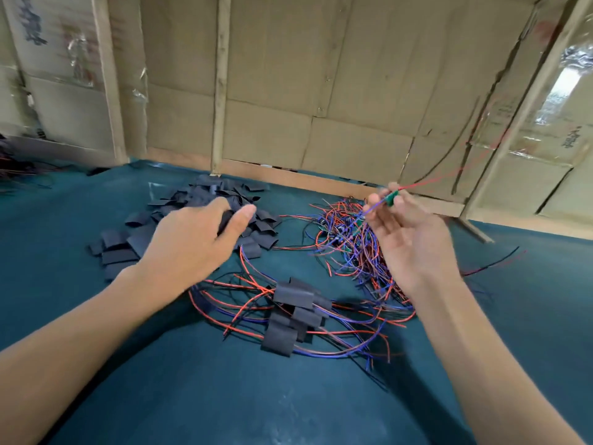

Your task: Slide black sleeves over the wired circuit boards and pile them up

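A heap of loose black sleeves point(205, 200) lies at the middle left of the teal table. My left hand point(199, 239) rests on its near edge, thumb and fingers closed around one black sleeve point(226, 220). My right hand point(407, 226) is raised above a tangle of unsleeved wired boards point(346, 239) and pinches a small green circuit board point(391, 198) with red and blue wires trailing from it. In front of me lies a pile of sleeved boards point(295, 313) with red and blue wires spreading out.
A cardboard and wood partition point(288, 91) closes off the back of the teal table point(224, 396). Another bundle of wires point(12, 168) lies at the far left. Stray wires point(494, 261) trail to the right.
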